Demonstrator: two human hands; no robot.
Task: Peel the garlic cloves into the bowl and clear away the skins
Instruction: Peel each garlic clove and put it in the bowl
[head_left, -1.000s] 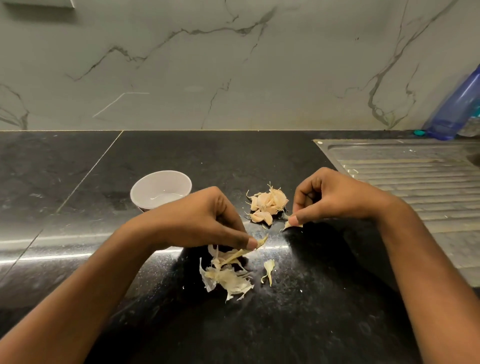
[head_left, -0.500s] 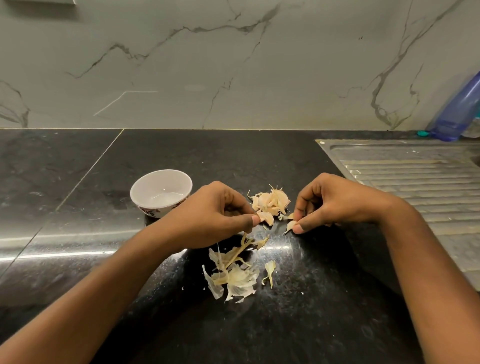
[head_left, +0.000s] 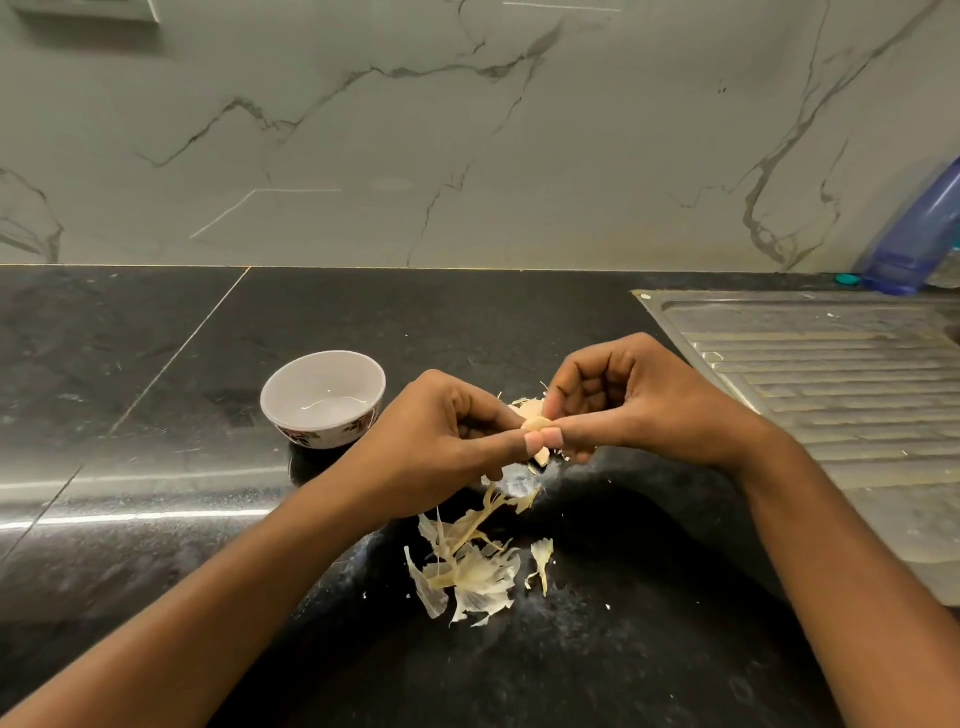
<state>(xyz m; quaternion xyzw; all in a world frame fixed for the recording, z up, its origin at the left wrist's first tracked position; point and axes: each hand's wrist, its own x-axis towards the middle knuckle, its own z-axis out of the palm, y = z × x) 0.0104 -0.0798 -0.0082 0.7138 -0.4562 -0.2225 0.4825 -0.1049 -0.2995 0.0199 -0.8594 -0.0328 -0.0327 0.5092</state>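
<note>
My left hand (head_left: 441, 447) and right hand (head_left: 628, 405) both pinch one garlic clove (head_left: 535, 423), fingers curled tight round it, above the bench (head_left: 156, 364). The bowl (head_left: 332, 434) lies left, nearer the left hand; skins (head_left: 467, 571) lie on the bench toward me.

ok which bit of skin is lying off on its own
The small scrap, alone on the counter just right of the skin pile; the rest overlap in that heap.

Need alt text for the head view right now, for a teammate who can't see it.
The left hand and right hand pinch one garlic clove together over a black counter. Loose skins lie on it nearer the camera; a white bowl stands left of the hands.
</note>
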